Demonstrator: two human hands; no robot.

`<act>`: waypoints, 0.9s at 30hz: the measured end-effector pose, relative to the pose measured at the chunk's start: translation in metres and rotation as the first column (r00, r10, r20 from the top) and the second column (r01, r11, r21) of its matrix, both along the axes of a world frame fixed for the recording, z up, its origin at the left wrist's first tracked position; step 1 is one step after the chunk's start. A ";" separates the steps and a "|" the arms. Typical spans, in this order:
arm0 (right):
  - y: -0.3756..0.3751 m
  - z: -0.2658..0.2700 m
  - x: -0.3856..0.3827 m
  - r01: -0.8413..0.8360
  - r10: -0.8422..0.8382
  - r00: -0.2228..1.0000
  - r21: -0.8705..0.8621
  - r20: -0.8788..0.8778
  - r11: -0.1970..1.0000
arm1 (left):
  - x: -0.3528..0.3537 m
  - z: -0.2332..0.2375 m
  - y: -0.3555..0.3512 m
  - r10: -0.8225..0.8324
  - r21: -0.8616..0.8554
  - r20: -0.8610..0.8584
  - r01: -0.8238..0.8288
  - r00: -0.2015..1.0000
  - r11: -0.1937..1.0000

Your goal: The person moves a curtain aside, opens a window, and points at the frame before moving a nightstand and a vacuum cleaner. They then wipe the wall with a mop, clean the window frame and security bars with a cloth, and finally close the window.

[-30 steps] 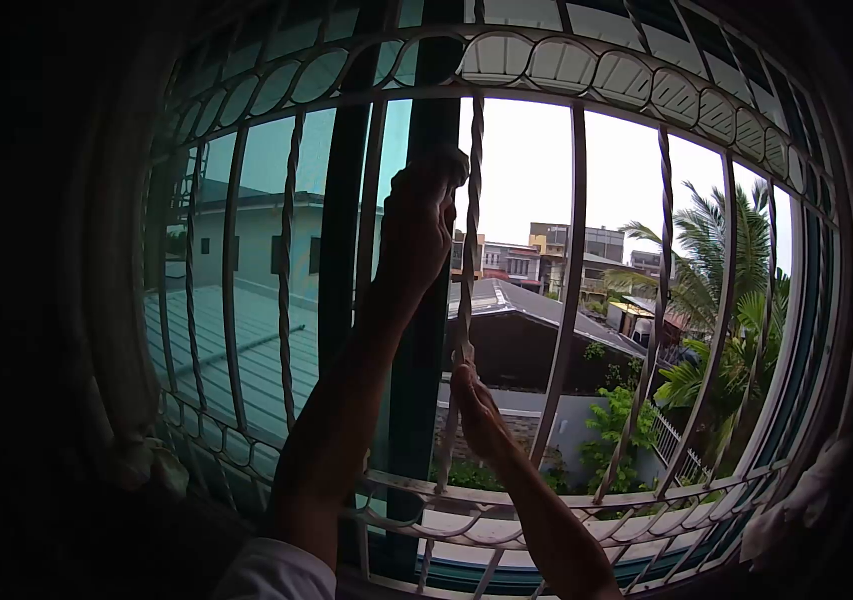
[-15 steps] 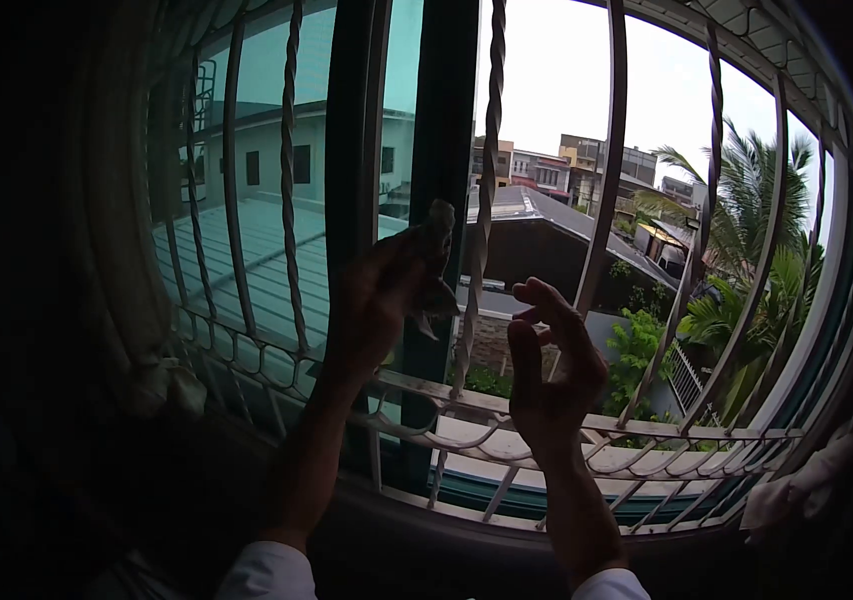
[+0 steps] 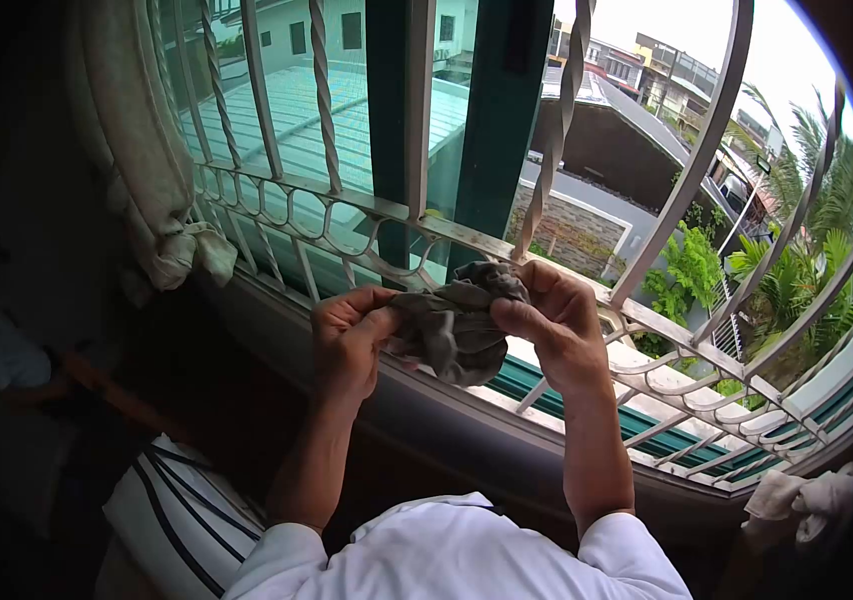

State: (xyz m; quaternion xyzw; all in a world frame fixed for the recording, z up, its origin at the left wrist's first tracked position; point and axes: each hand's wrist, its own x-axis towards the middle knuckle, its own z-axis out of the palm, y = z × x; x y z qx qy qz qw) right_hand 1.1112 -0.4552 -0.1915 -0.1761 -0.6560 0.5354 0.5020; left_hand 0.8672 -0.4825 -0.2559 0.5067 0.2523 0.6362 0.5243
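A crumpled grey-brown cloth rag [image 3: 462, 330] is stretched between my two hands, in front of the window grille. My left hand [image 3: 349, 340] pinches its left side between thumb and fingers. At its upper right corner my right hand [image 3: 562, 325] grips a bunched part of it. The middle of the rag hangs in loose folds. Just beyond it runs the lower band of the white metal window grille [image 3: 367, 205], with rings and twisted upright bars.
A tied curtain [image 3: 152, 160] hangs at the left, and another knotted cloth [image 3: 807, 500] sits at the lower right. A white item with black stripes [image 3: 182, 520] lies at lower left, near a dim person [image 3: 7, 340]. Roofs and palms show outside.
The view has tilted down. My right hand, empty before, now grips the rag too. Both hands have come lower and closer together, away from the bars, spreading the rag between them.
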 end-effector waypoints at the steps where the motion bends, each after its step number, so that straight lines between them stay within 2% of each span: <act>1: -0.001 -0.002 0.000 -0.001 0.001 1.000 0.006 -0.001 1.000 | 0.006 0.005 -0.005 0.001 0.006 -0.001 -0.001 1.000 1.000; 2: -0.002 -0.003 0.000 0.081 -0.081 0.997 -0.040 0.009 0.996 | 0.021 0.013 -0.016 0.290 0.023 -0.082 -0.289 0.954 0.957; 3: -0.001 0.001 0.002 0.168 -0.167 0.986 -0.060 0.018 0.984 | 0.032 0.023 -0.023 0.552 0.083 -0.135 -0.546 0.823 0.834; 4: 0.000 0.000 0.002 0.255 -0.255 0.967 -0.017 0.017 0.967 | 0.039 0.026 -0.026 0.721 0.425 -0.167 -0.611 0.672 0.668; 5: 0.004 0.000 0.001 0.312 -0.313 0.949 0.034 0.042 0.950 | 0.045 0.026 -0.030 0.870 0.718 -0.091 -0.574 0.485 0.395; 6: 0.005 0.006 -0.007 0.262 -0.260 0.965 0.043 -0.038 0.964 | 0.050 0.032 -0.034 0.847 0.820 -0.226 -0.376 0.481 0.432; 7: 0.016 0.011 -0.005 0.300 -0.352 0.930 0.335 0.108 0.893 | 0.056 0.043 -0.034 0.833 0.872 -0.357 -0.170 0.421 0.460; 8: -0.003 0.041 -0.012 0.265 -0.302 0.939 0.213 0.166 0.940 | 0.062 0.056 -0.027 0.857 0.906 -0.292 -0.165 0.425 0.391; 9: -0.005 0.059 -0.025 0.368 -0.429 0.894 0.332 0.131 0.868 | 0.070 0.067 -0.022 0.906 0.929 -0.242 -0.186 0.347 0.319; 10: -0.005 0.078 -0.030 0.373 -0.448 0.891 0.437 0.078 0.818 | 0.073 0.080 -0.021 0.943 0.944 -0.200 -0.205 0.265 0.258; 11: -0.002 0.100 -0.034 0.377 -0.460 0.887 0.530 0.028 0.760 | 0.070 0.097 -0.017 0.950 0.954 -0.160 -0.206 0.269 0.218; 13: 0.001 0.148 -0.040 0.320 -0.370 0.926 0.679 -0.076 0.661 | 0.061 0.150 -0.009 0.971 0.972 0.013 -0.230 0.238 0.043; 14: -0.014 0.176 -0.038 0.197 -0.194 0.979 0.585 -0.069 0.787 | 0.061 0.179 -0.001 0.952 0.958 0.126 -0.285 0.280 -0.042; 15: -0.026 0.201 -0.037 0.171 -0.139 0.985 0.614 -0.099 0.771 | 0.060 0.213 0.012 0.919 0.932 0.239 -0.341 0.314 -0.126; 16: -0.028 0.218 -0.031 0.327 -0.285 0.942 0.683 -0.179 0.653 | 0.061 0.249 0.033 0.875 0.893 0.375 -0.373 0.305 -0.253; 17: -0.024 0.235 -0.028 0.487 -0.386 0.863 0.737 -0.325 0.469 | 0.064 0.282 0.057 0.817 0.838 0.498 -0.403 0.292 -0.367; 19: -0.011 0.267 -0.007 0.698 -0.568 0.602 0.715 -0.561 0.034 | 0.079 0.340 0.089 0.845 0.859 0.453 -0.393 0.285 -0.329; 20: 0.001 0.279 0.009 0.725 -0.552 0.517 0.677 -0.654 -0.124 | 0.083 0.356 0.120 0.887 0.901 0.359 -0.358 0.292 -0.247; 21: 0.006 0.287 0.024 0.728 -0.587 0.432 0.649 -0.685 -0.222 | 0.088 0.364 0.143 0.920 0.933 0.260 -0.320 0.294 -0.162; 22: 0.009 0.289 0.037 0.693 -0.609 0.379 0.650 -0.696 -0.311 | 0.094 0.360 0.144 0.890 0.920 0.334 -0.314 0.310 -0.236; 23: 0.013 0.291 0.049 0.653 -0.624 0.323 0.645 -0.711 -0.397 | 0.094 0.361 0.151 0.890 0.919 0.337 -0.313 0.307 -0.240; 24: 0.018 0.288 0.054 0.655 -0.623 0.325 0.645 -0.711 -0.395 | 0.090 0.362 0.158 0.887 0.920 0.329 -0.320 0.322 -0.225; 25: 0.024 0.285 0.060 0.671 -0.678 0.369 0.687 -0.636 -0.279 | 0.090 0.367 0.168 0.882 0.921 0.326 -0.325 0.339 -0.215; 26: 0.030 0.283 0.064 0.678 -0.720 0.416 0.717 -0.556 -0.161 | 0.093 0.380 0.171 0.882 0.902 0.372 -0.335 0.288 -0.272; 27: 0.038 0.281 0.064 0.684 -0.736 0.428 0.720 -0.524 -0.115 | 0.095 0.398 0.175 0.881 0.900 0.377 -0.337 0.286 -0.276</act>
